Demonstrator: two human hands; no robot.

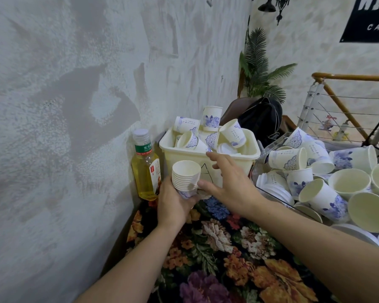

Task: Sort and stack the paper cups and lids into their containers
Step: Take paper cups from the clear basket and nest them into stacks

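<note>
**Cups in hand, more cups behind**

Left hand [173, 202] wrapped around a stack of cups [186, 178], held upright above the flowery cloth [228, 248]. Right hand [230, 180] just beside, fingers spread, holding nothing. Behind: cream bin [206, 162] full of tumbled cups. Right: clear tray [269, 191] with cups and lids [276, 190].

My left hand [173, 202] holds a stack of white paper cups [185, 178]; the paper looks smooth and matt, with blue flower prints. The cream plastic bin [208, 165] behind it looks smooth with a soft shine. The clear plastic tray [271, 147] on the right is glossy and see-through. White plastic lids [276, 190] in it look smooth. The flowery cloth [228, 248] looks thick and woven. The yellow drink bottle [146, 165] is shiny clear plastic. The grey wall [64, 106] looks rough and bumpy.
</note>
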